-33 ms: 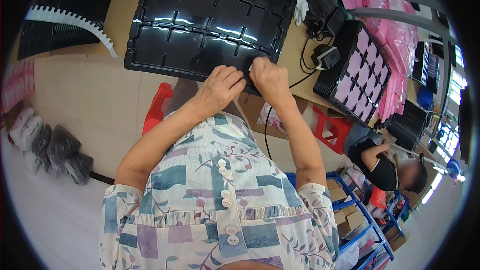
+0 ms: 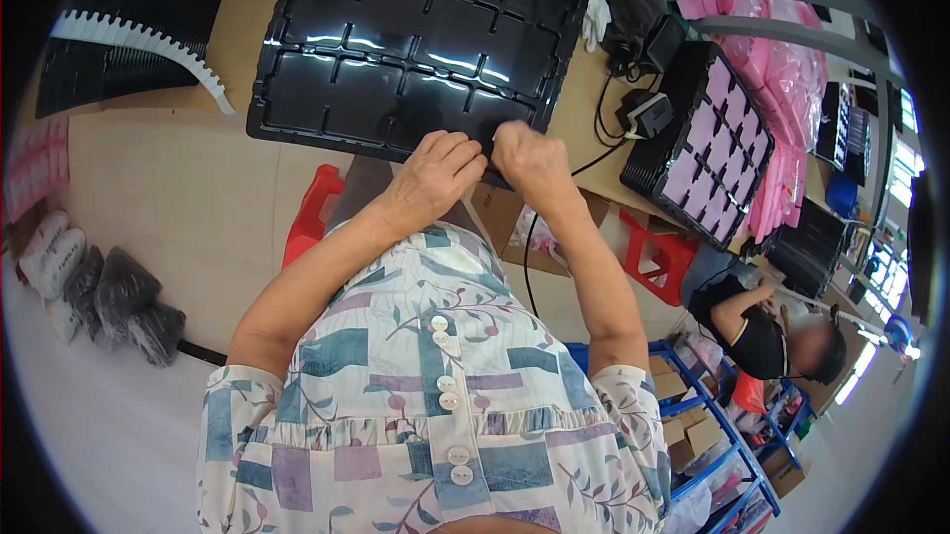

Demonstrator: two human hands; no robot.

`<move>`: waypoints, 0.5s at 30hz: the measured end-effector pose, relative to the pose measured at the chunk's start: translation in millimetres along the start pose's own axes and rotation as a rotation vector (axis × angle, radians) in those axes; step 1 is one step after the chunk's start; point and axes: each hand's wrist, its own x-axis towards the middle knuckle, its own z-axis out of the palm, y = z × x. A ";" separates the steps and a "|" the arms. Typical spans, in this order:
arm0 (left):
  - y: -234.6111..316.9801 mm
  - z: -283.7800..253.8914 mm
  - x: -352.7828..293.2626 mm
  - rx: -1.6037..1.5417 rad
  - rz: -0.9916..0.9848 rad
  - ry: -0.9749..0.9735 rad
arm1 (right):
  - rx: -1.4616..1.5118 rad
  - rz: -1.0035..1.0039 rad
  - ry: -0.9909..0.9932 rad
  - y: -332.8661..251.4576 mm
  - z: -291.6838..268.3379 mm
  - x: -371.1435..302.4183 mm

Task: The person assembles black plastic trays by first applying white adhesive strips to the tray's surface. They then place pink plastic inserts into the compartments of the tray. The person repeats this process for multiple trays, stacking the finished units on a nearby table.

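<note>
A wide, glossy black plastic tray with ridged, cross-shaped dividers (image 2: 396, 89) is lying on the tan tabletop (image 2: 245, 29), directly in front of the person, its near edge running just beyond the patterned shirt. At the right part of that near edge, the bare left hand (image 2: 435, 176) is resting back upward, its fingers bending together and pointing far and right, their tips reaching the tray's rim. Just to its right, the bare right hand (image 2: 531, 166) is curling into a loose fist, knuckles facing up and far, the thumb side turning toward the left hand. The two hands are working close together, a narrow gap showing between them; whether either is gripping the rim or pinching something small, I cannot tell, since the fingers are hiding it. The left forearm (image 2: 327, 262) is slanting from the near left toward the far right, its elbow jutting outward, while the right forearm (image 2: 599, 267) is rising more steeply and leaning left, so the arms are converging on the tray. Right of the tray, a limp white fabric glove (image 2: 595, 21) is lying at the far side, and a boxy black power adapter (image 2: 648, 116) is sitting nearer, beside a stack of black trays topped with pink pieces (image 2: 708, 143). On the far left, a curved white notched strip (image 2: 148, 44) is resting across black ribbed sheets (image 2: 119, 79).
</note>
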 end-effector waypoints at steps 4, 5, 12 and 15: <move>-3.2 -0.1 0.2 -0.016 -0.012 0.010 | 0.266 -0.035 0.040 2.8 -4.8 -16.2; -3.0 -1.2 0.4 -0.029 -0.008 0.008 | 0.356 -0.003 0.098 2.8 -7.2 -20.1; -4.4 -5.8 0.3 -0.041 -0.020 0.018 | 1.414 0.966 0.193 28.6 -19.0 -103.8; -0.5 -17.1 0.5 -0.035 -0.048 0.046 | 0.710 0.991 0.089 42.1 -8.9 -156.5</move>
